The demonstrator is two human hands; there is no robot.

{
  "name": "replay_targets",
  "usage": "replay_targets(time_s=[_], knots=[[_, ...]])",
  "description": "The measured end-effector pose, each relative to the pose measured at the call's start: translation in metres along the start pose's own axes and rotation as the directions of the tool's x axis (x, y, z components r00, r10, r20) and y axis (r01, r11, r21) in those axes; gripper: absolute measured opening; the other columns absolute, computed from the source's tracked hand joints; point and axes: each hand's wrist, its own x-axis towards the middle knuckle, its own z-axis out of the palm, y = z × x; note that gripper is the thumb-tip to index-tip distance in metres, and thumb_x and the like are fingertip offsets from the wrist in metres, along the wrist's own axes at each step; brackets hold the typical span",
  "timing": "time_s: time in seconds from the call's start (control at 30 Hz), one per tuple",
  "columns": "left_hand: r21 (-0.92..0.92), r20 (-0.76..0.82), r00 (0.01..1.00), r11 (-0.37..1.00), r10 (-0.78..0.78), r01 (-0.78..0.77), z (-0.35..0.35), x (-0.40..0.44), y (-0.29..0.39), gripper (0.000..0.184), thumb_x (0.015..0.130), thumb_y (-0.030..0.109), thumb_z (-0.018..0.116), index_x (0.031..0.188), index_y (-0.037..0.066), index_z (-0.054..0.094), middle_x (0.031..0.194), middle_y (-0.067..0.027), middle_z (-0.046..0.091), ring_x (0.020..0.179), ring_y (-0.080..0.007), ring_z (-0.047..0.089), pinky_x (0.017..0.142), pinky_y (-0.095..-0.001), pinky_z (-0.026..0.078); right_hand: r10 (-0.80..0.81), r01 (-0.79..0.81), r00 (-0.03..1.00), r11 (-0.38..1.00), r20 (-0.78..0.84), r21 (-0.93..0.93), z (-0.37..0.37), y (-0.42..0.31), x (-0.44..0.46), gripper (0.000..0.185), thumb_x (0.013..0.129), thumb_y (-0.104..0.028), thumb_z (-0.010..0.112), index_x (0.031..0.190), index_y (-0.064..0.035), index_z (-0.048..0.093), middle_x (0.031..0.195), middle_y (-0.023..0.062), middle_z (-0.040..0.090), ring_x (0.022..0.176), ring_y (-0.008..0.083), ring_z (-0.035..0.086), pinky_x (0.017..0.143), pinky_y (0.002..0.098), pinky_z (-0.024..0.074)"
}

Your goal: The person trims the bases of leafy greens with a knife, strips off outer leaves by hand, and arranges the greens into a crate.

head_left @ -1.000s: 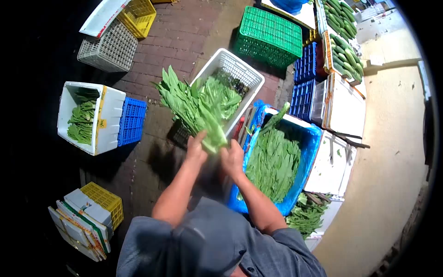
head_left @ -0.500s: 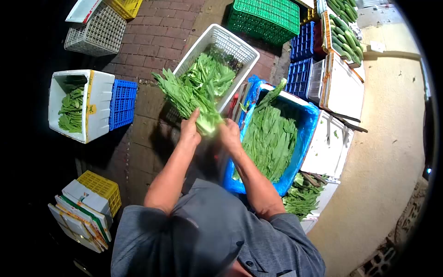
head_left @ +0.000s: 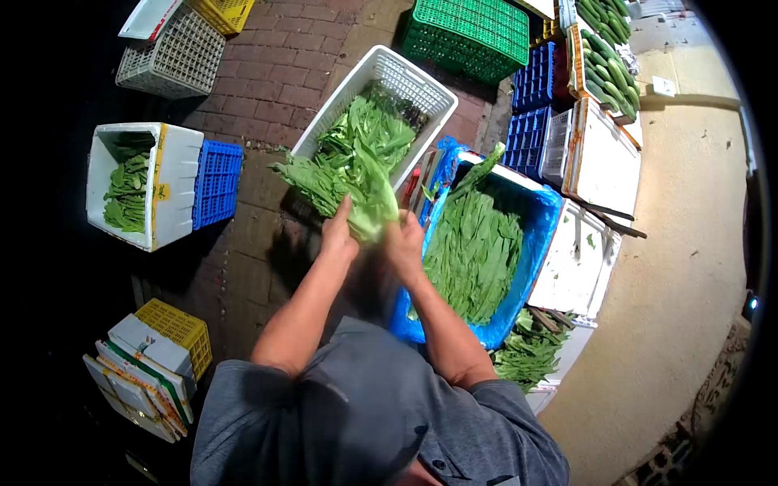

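- Leafy bunch (head_left: 356,190): held above the near-left part of the white crate (head_left: 421,87), leaf tips spread far and left, pale stem end near the person.
- Left hand (head_left: 339,235): grip closed around the left side of the stem end, thumb laid along it.
- Right hand (head_left: 404,245): fingers curled at the right side of the stem end; blurred, so whether this grip holds or only touches cannot be told.
- White crate: loose greens inside; right and far rims exposed, near edge hidden by the bunch.
- Blue-lined box (head_left: 549,223): just right of the white crate across a narrow gap; long greens (head_left: 474,259) packed inside, one stem reaching over the far edge.
- Labels: yellow label (head_left: 162,192) with dark writing, too small to read, on the white foam box (head_left: 180,174) at left; a pale tag (head_left: 664,86) at far right is likewise illegible.
- Far side: green crate (head_left: 466,40) beyond the white crate; cucumbers (head_left: 608,73) to its right.
- Open room: brick paving (head_left: 271,77) lies bare between the white crate and the foam box; the right side is tightly lined with boxes.
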Motion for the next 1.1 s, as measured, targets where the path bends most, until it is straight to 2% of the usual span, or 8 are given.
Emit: replay_targets(time_s=[0.17, 0.4, 0.53, 0.63, 0.73, 0.77, 0.9, 1.1], knots=[[0.060, 0.054, 0.984, 0.983, 0.170, -0.173, 0.002, -0.003, -0.001, 0.042, 0.089, 0.010, 0.074, 0.125, -0.001, 0.056, 0.117, -0.0103, 0.064, 0.100, -0.0229, 0.064, 0.084, -0.0377, 0.055, -0.094, 0.129, 0.989, 0.930, 0.116, -0.345, -0.005, -0.040, 0.002, 0.026, 0.085, -0.019, 0.063, 0.101, 0.0018, 0.061, 0.080, 0.0234, 0.065, 0.075, 0.0386, 0.064, 0.069, 0.0434, 0.0496], [0.120, -0.047, 0.971, 0.966, 0.236, -0.229, 0.017, -0.024, 0.001, 0.044, 0.086, 0.006, 0.075, 0.125, -0.002, 0.056, 0.117, -0.0117, 0.064, 0.099, -0.0226, 0.064, 0.083, -0.0366, 0.054, -0.073, 0.153, 0.981, 0.859, 0.179, -0.489, -0.005, -0.030, 0.008, 0.032, 0.085, -0.023, 0.068, 0.100, 0.0050, 0.065, 0.085, 0.0252, 0.067, 0.075, 0.0360, 0.065, 0.070, 0.0409, 0.0511], [0.049, 0.032, 0.971, 0.970, 0.236, -0.237, 0.002, -0.015, -0.006, 0.049, 0.087, 0.007, 0.074, 0.130, -0.001, 0.051, 0.122, -0.0120, 0.062, 0.104, -0.0243, 0.063, 0.089, -0.0397, 0.054, -0.035, 0.031, 0.999, 0.945, -0.005, -0.326, -0.001, 0.020, 0.020, 0.030, 0.081, -0.016, 0.062, 0.102, 0.0053, 0.066, 0.081, 0.0251, 0.068, 0.073, 0.0411, 0.066, 0.069, 0.0457, 0.0515], [0.040, 0.086, 0.984, 0.986, 0.156, -0.159, -0.009, -0.013, -0.005, 0.053, 0.089, 0.015, 0.075, 0.133, 0.001, 0.050, 0.128, -0.0110, 0.060, 0.112, -0.0266, 0.061, 0.096, -0.0433, 0.052, 0.247, -0.247, 0.969, 0.967, -0.010, -0.058, -0.005, 0.027, 0.029, 0.030, 0.081, -0.016, 0.062, 0.101, 0.0062, 0.067, 0.076, 0.0215, 0.069, 0.067, 0.0326, 0.067, 0.067, 0.0426, 0.0520], [0.052, 0.084, 0.990, 0.993, -0.111, 0.106, -0.037, -0.001, 0.005, 0.055, 0.088, 0.023, 0.076, 0.134, 0.004, 0.051, 0.130, -0.0114, 0.060, 0.115, -0.0280, 0.061, 0.098, -0.0448, 0.050, 0.269, -0.269, 0.963, 0.963, 0.031, 0.005, -0.016, -0.001, 0.033, 0.016, 0.089, -0.015, 0.065, 0.093, 0.0006, 0.068, 0.074, 0.0019, 0.064, 0.057, 0.0067, 0.053, 0.052, 0.0229, 0.0407], [0.026, 0.171, 0.970, 0.985, -0.174, 0.172, -0.045, -0.001, 0.012, 0.061, 0.087, 0.027, 0.076, 0.137, 0.006, 0.050, 0.132, -0.0117, 0.060, 0.117, -0.0302, 0.060, 0.101, -0.0464, 0.048, 0.135, -0.141, 0.989, 0.981, -0.054, -0.134, -0.023, 0.040, 0.051, 0.027, 0.082, -0.015, 0.061, 0.096, 0.0059, 0.071, 0.071, 0.0107, 0.068, 0.059, 0.0177, 0.062, 0.056, 0.0331, 0.0489], [0.057, 0.195, 0.945, 0.965, -0.261, 0.255, -0.065, -0.015, 0.042, 0.064, 0.091, 0.038, 0.068, 0.142, 0.006, 0.045, 0.136, -0.0143, 0.057, 0.122, -0.0317, 0.057, 0.104, -0.0472, 0.047, 0.157, -0.153, 0.985, 0.986, -0.070, 0.061, -0.047, -0.019, 0.064, 0.022, 0.088, -0.018, 0.064, 0.095, 0.0018, 0.070, 0.069, 0.0021, 0.063, 0.059, 0.0104, 0.058, 0.052, 0.0276, 0.0436], [-0.018, 0.156, 0.951, 0.961, -0.268, 0.274, -0.088, -0.038, 0.072, 0.067, 0.090, 0.054, 0.061, 0.143, 0.016, 0.046, 0.136, -0.0108, 0.056, 0.118, -0.0351, 0.056, 0.092, -0.0684, 0.045, 0.059, -0.045, 0.993, 0.990, -0.098, 0.135, -0.064, -0.094, 0.093, 0.028, 0.089, -0.023, 0.072, 0.097, 0.0026, 0.063, 0.075, 0.0036, 0.063, 0.060, 0.0095, 0.057, 0.054, 0.0253, 0.0463]])
